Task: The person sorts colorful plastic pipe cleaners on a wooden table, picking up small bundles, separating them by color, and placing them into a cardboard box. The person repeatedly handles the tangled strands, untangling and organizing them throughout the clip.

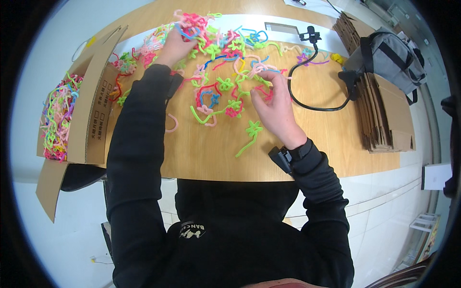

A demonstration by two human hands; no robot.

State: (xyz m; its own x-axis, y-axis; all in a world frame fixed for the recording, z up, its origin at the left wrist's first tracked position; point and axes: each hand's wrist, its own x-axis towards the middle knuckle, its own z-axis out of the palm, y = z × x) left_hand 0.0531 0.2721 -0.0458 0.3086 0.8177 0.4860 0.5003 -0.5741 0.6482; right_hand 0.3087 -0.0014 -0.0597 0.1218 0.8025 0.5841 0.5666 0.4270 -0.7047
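Observation:
My left hand (175, 48) grips a bunch of pink and red chenille-stem pieces (194, 22) at the table's far side, with a blue stem across it. My right hand (276, 108) is over the middle of the table, its thumb and forefinger apart. Its forefinger tip is beside some pale pink chenille stems (262, 67); whether it touches them I cannot tell. Between the hands lie green flower shapes (225, 84) and a ring of red, blue and pink stems (208, 96). A single green flower with a stem (253, 129) lies nearer to me, left of my right wrist.
A cardboard box (97, 108) full of tangled chenille stems (61, 115) stands at left. A black gooseneck phone holder (320, 108) curves across the right side. Beyond it are stacked flattened cartons (385, 115) and a grey bag (390, 59). The table's near edge (230, 180) runs before my body.

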